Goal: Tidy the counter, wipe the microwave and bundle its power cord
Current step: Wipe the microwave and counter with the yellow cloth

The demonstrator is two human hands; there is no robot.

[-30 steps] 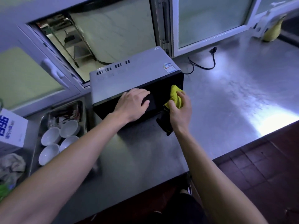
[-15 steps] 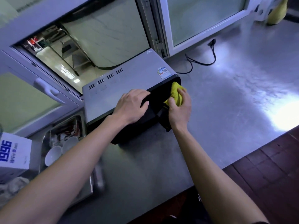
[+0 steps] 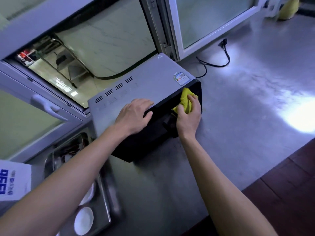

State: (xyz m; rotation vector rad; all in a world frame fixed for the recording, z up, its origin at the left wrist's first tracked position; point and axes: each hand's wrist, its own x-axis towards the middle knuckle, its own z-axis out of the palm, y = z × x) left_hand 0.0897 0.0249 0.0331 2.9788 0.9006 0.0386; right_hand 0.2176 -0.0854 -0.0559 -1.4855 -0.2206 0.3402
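Observation:
A microwave [image 3: 139, 86] with a grey top and a black front stands on the steel counter [image 3: 247, 103] below the windows. My left hand [image 3: 133, 116] rests on its top front edge, fingers bent over the rim. My right hand [image 3: 188, 117] grips a bunched yellow cloth [image 3: 185, 99] and presses it against the right part of the black front, by the door handle. The black power cord [image 3: 216, 64] lies loose on the counter behind the microwave's right side, its plug [image 3: 223, 42] near the window frame.
A steel tray [image 3: 105, 198] with white bowls [image 3: 84, 220] sits left of the microwave under my left arm. A white box with blue print [image 3: 13, 183] stands at the far left. A yellow object [image 3: 288, 9] lies at the far right corner. An open window [image 3: 95, 48] is behind.
My view has shifted, so the microwave sits lower and more to the right. My right hand has slid the cloth slightly along the front. My left hand stays on the top edge.

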